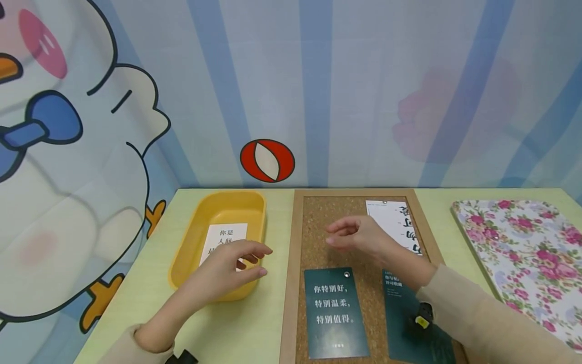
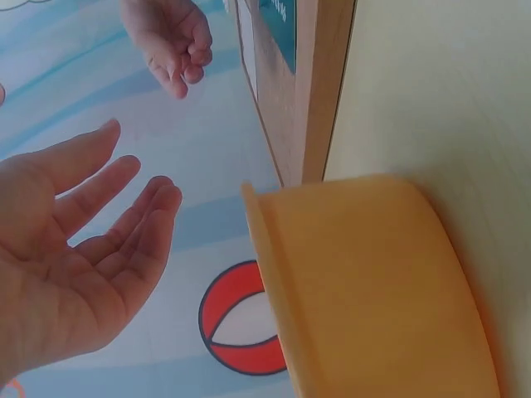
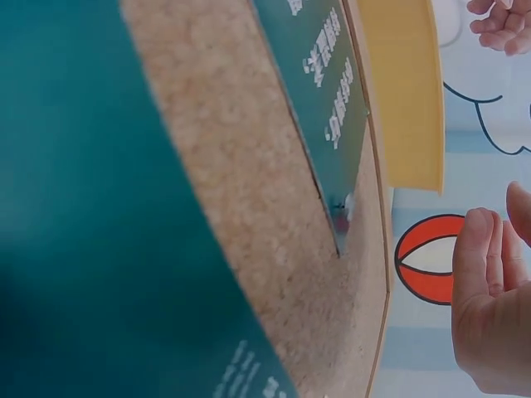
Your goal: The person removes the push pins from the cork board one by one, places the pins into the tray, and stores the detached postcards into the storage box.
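My left hand [image 1: 232, 265] hovers over the near right part of a yellow plastic tray [image 1: 182, 253], its fingers loosely bent and nothing between them. Inside the tray lies a white card [image 1: 234, 231] with black writing, partly covered by that hand. Above the upper middle of a framed corkboard [image 1: 325, 217] is my right hand [image 1: 359, 232], with relaxed fingers and no object visible in them. A dark green card [image 1: 336, 313] hangs at the board's lower left under a silver pin [image 1: 347, 274]. The white card [image 1: 386, 215] at the upper right and another green card [image 1: 400, 323] are partly hidden by my right arm.
A flower-patterned board [image 1: 523, 253] lies on the right side of the pale yellow-green table [image 1: 273, 323]. Behind the table rises a blue striped backdrop [image 1: 359, 101] with a printed red and white ball [image 1: 267, 161] and a cartoon bird [image 1: 82, 202].
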The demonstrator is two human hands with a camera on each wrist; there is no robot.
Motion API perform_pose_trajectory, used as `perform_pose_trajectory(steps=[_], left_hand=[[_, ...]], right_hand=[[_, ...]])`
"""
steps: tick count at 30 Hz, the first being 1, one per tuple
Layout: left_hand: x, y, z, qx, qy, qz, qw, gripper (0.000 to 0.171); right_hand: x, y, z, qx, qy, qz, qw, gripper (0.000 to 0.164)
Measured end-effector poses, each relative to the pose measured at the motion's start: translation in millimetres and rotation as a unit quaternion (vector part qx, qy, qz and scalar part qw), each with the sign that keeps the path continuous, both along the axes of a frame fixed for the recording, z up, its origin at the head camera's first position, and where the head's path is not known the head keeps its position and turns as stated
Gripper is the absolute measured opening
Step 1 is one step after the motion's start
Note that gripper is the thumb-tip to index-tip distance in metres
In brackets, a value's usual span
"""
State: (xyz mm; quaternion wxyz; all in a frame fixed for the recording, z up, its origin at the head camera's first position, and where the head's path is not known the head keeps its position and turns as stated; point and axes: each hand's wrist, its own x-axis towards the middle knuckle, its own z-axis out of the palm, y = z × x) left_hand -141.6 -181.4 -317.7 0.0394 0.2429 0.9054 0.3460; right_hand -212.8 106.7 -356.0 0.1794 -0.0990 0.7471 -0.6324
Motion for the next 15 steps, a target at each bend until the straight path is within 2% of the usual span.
perform_pose_trajectory(steps=[2,6,10,15], left_hand=[[1.4,5,-0.3,-0.003,-0.006,-0.003,1.0000,0.028],[3.2,14,-4.6,-0.004,0.006,-0.027,0.9996,0.028],[3.9,24,-13.6,0.004,0.037,-0.069,0.9969,0.028],[4.7,36,-26.5,-0.006,0.071,-0.140,0.9875,0.027]], right_hand=[[0.5,2,-0.7,-0.001,-0.005,0.000,1.000,0.037],[1.1,5,-2.3,0.000,-0.013,-0.002,1.000,0.037],[2.6,7,-3.2,0.003,-0.015,-0.003,1.000,0.037],[5.4,11,-5.9,0.011,-0.014,-0.007,1.000,0.038]])
